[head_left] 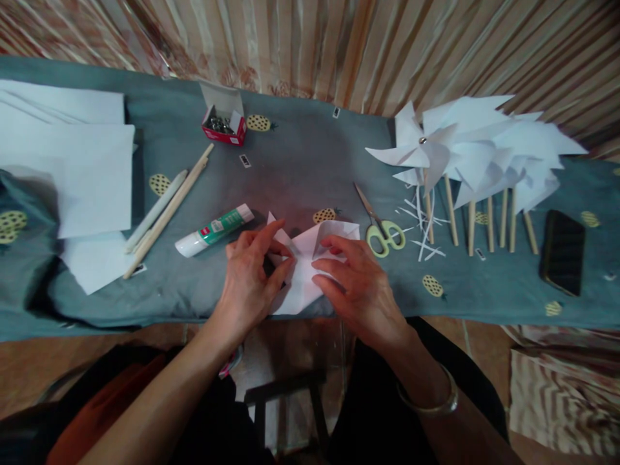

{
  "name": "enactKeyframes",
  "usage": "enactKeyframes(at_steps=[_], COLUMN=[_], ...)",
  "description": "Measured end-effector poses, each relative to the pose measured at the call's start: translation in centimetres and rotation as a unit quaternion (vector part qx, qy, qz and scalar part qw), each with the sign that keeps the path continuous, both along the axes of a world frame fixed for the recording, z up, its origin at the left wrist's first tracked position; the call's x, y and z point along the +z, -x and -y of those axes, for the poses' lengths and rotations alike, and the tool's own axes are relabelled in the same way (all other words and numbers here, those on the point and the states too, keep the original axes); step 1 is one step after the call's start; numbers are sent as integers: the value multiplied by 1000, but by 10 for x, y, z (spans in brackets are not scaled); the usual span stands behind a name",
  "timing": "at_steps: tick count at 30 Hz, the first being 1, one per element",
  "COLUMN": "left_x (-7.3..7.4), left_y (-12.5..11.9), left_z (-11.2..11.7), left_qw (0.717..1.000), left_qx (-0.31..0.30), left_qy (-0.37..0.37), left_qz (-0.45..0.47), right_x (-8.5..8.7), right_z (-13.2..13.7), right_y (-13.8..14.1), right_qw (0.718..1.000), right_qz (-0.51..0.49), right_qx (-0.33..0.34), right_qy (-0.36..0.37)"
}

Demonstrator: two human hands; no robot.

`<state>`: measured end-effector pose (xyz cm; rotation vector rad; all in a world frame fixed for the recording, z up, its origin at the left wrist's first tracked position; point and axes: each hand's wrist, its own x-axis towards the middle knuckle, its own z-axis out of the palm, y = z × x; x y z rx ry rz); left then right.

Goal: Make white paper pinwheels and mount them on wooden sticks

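Observation:
A partly folded sheet of white paper (303, 282) lies at the table's front edge, its corners standing up on both sides. On its left side my left hand (252, 268) grips a raised flap between thumb and fingers. My right hand (361, 281) curls over the right part and holds it with bent fingers; the contact under the fingertips is partly hidden. Left of my hands is a green and white glue stick (216, 229). Scissors (380, 226) with light green handles lie slightly open on the right.
Finished white paper pinwheels (422, 141) on wooden sticks overlap at the right, near paper scraps (426, 223) and a dark phone (562, 252). An open red box (225, 137) of small metal pieces stands behind. White sheets (97, 181) and rods (169, 210) lie left.

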<state>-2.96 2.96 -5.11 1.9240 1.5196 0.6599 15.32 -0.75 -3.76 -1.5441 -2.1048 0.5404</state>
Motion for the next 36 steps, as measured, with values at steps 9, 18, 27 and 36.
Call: enactKeyframes(at_steps=[9,18,27,36], left_x=[0,-1,0,0], left_y=[0,0,0,0], left_z=[0,0,-1,0], left_qw=[1000,1000,1000,1000], left_qx=[-3,-3,-4,-2], left_qy=[-11,-11,-8,-4], left_qz=[1,-5,-10,-11], right_x=[-3,-3,-4,8], right_z=[2,3,4,4], right_y=[-1,1,4,-4], right_qw=[1000,999,999,999], right_qz=[5,14,8,-43], right_qx=[-7,-25,-47,-23], right_qy=[-20,-22,-23,20])
